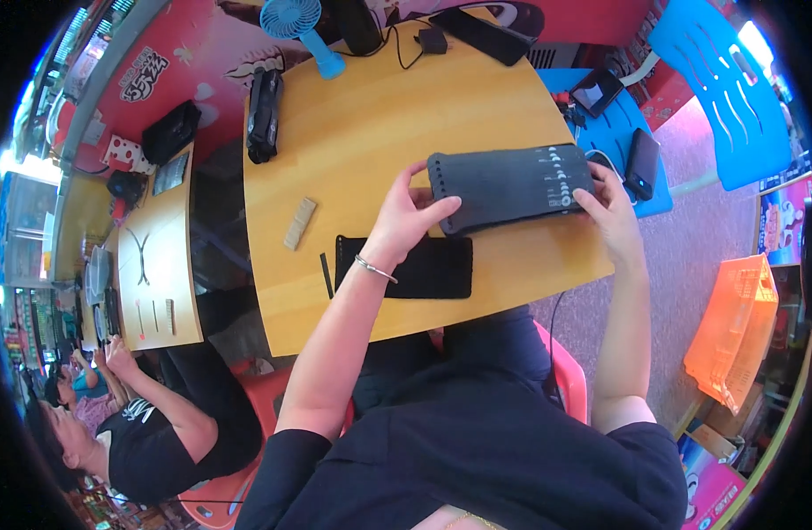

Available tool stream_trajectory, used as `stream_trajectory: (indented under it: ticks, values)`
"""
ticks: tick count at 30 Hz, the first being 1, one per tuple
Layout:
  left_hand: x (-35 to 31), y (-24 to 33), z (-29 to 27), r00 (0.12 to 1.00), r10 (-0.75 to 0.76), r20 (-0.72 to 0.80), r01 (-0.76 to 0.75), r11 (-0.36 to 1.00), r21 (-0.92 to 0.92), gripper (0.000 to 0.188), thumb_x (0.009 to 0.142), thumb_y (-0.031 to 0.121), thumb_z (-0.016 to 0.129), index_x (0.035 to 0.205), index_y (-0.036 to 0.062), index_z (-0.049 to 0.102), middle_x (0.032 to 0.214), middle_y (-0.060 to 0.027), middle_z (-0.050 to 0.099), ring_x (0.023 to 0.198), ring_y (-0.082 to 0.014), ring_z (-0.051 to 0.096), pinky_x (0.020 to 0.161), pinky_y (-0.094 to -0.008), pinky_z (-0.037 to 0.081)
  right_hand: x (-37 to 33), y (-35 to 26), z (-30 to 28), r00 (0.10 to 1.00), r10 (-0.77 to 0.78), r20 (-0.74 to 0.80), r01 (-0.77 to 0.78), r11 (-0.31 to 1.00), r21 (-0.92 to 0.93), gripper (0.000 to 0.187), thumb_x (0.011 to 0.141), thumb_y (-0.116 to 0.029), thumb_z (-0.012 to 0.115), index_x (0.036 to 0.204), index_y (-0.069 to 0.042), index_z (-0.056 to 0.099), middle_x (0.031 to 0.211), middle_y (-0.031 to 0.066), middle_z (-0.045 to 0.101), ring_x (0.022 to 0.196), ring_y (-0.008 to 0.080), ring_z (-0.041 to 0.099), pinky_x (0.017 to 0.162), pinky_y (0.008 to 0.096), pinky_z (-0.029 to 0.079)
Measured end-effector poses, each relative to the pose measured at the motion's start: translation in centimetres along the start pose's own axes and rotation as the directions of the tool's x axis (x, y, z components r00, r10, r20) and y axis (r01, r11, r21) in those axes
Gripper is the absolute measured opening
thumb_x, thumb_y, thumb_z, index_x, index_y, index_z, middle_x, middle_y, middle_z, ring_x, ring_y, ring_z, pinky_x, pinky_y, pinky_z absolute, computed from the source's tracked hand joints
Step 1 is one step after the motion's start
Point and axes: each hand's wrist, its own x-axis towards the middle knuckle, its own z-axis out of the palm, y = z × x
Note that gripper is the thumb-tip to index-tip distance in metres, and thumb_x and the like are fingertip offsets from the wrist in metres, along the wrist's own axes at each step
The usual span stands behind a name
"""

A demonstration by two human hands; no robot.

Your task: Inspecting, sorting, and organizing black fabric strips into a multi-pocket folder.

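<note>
Between my two hands is a stack of flat black sleeves [503, 190], raised a little over the right part of the table. White printed marks run down its right end, and a row of small bumps or holes lines its left edge. My left hand [404, 216] grips the left end, thumb on top and fingers underneath. At the right end my right hand [614, 212] holds it the same way. Below the stack, partly behind my left wrist, a similar flat black piece [432, 269] lies on the table. A thin black strip [326, 276] is beside it.
On the wooden table [353, 132] are a beige comb-like piece [300, 223], a black pouch [265, 115], a blue fan [304, 31] and a dark flat case [481, 35]. A blue chair [636, 115] holds a power bank [642, 163]. Another person [159, 433] sits left.
</note>
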Motion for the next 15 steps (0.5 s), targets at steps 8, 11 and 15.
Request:
stream_trajectory:
  ticks: [8,11,15]
  values:
    - [9.2,2.1,-2.6,0.992,0.1,-0.079,-0.107,0.99,-0.09,0.083,0.078,0.018,0.079,0.141,-0.0032,0.029,0.106,-0.0182,0.064,0.095,-0.0202,0.062,0.088,-0.0315,0.047,10.1,-1.0,1.3,1.0,-0.029,-0.002,0.029,1.0,0.001,0.057,0.085,-0.021,0.073,0.132,-0.003,0.047,0.103,0.0065,0.062,0.094,0.011,0.058,0.076,0.0258,0.047]
    - [11.3,1.3,-2.3,0.986,0.109,-0.122,-0.112,0.993,-0.02,0.083,0.079,0.023,0.078,0.141,-0.0036,0.028,0.113,-0.0219,0.06,0.101,-0.0224,0.06,0.089,-0.0324,0.047,13.0,1.0,1.0,0.999,0.006,-0.032,-0.01,0.994,-0.106,0.061,0.083,-0.025,0.074,0.132,-0.003,0.047,0.108,0.009,0.062,0.097,0.0151,0.058,0.079,0.0298,0.047]
    - [11.6,-1.1,-3.2,0.957,0.248,-0.154,-0.22,0.959,0.178,0.079,0.08,0.033,0.077,0.137,-0.0015,0.035,0.116,-0.0216,0.059,0.105,-0.0261,0.059,0.091,-0.0361,0.047,13.8,3.8,1.3,0.753,-0.649,-0.108,0.349,0.533,-0.77,0.065,0.08,-0.028,0.075,0.133,-0.004,0.047,0.119,0.0173,0.058,0.108,0.0306,0.055,0.095,0.0418,0.042]
